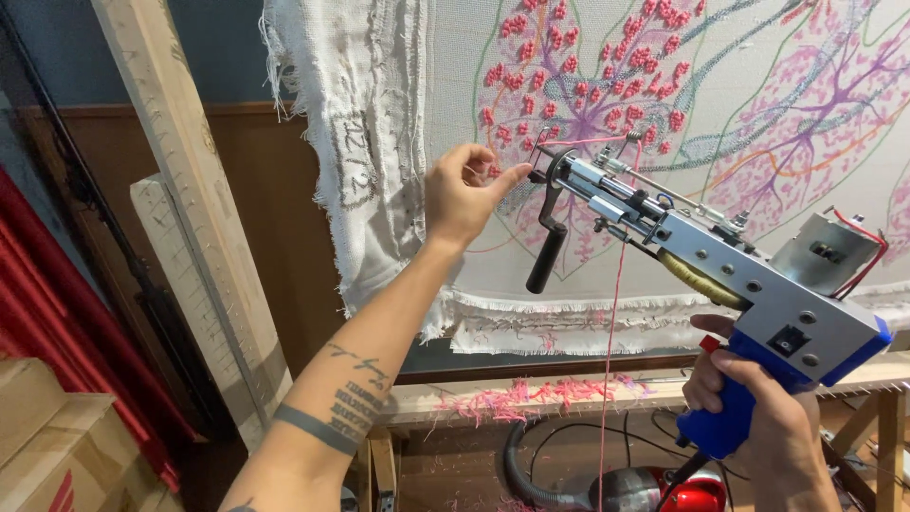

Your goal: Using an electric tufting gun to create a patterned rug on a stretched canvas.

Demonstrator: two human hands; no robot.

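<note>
While the right hand [758, 408] grips the blue tufting gun [701, 256], the left hand [464, 194] pinches pink yarn [614, 284] above tan cardboard boxes [47, 446].

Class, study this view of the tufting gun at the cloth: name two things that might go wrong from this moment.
1. The left hand pinches pink yarn right at the gun tip; if the right hand on the blue grip pressed the trigger, the fingers might get caught.
2. The yarn hangs loose down to the floor and may snag on the gun's black handle.
</note>
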